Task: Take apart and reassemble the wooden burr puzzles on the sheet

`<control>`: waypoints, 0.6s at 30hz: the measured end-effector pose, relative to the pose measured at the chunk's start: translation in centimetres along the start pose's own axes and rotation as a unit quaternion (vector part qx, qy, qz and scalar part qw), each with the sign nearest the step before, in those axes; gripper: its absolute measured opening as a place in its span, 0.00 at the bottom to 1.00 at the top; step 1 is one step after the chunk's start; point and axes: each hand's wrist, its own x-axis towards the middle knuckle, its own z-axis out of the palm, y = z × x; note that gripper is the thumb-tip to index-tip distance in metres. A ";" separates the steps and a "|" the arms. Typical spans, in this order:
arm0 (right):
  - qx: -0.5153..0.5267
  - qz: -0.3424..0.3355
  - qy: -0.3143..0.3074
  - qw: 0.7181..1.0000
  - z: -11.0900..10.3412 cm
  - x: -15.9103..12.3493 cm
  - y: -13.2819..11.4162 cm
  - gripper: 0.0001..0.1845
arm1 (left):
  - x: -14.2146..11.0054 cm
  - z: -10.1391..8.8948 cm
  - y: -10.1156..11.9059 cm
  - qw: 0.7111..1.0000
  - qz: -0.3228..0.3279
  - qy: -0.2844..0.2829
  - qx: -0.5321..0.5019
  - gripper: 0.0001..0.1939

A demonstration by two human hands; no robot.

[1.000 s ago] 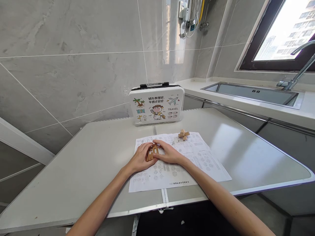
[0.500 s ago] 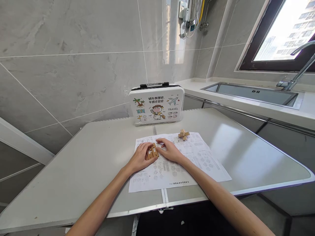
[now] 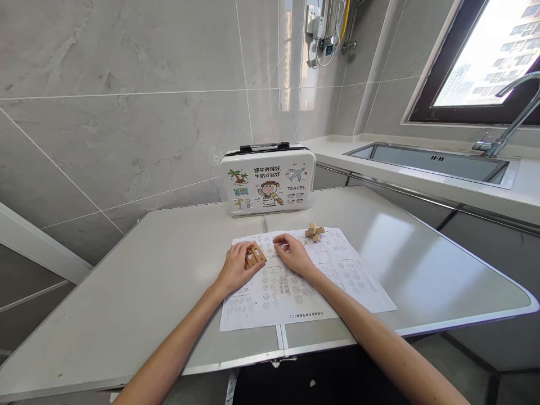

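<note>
My left hand (image 3: 238, 265) is closed around a flat wooden puzzle piece (image 3: 255, 256) with cut-out slots, its thumb along the near edge. To the right of it, my right hand (image 3: 292, 254) rests over the printed sheet (image 3: 304, 306), apart from the puzzle piece. Its fingers are loosely curled with a gap at the thumb, and nothing shows between them. An interlocking wooden burr puzzle (image 3: 314, 231) sits on the sheet's far right corner, beyond my right hand. Small diagrams and text cover the sheet, which lies under both hands.
A white cartoon-printed case (image 3: 270, 183) with a black handle stands at the back of the folding table (image 3: 177, 253). At the right are a counter with a sink (image 3: 430, 160) and a faucet (image 3: 506, 124). The tiled wall (image 3: 126, 135) rises behind.
My left hand has shifted slightly left and away with the puzzle piece. My right hand has moved a little right, so the gap between it and the piece is wider.
</note>
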 end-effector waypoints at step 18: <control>0.052 0.037 0.055 0.996 0.0 0.3 0.6 0.17 | -0.1 0.0 0.2 1.000 0.007 -0.004 0.010 0.29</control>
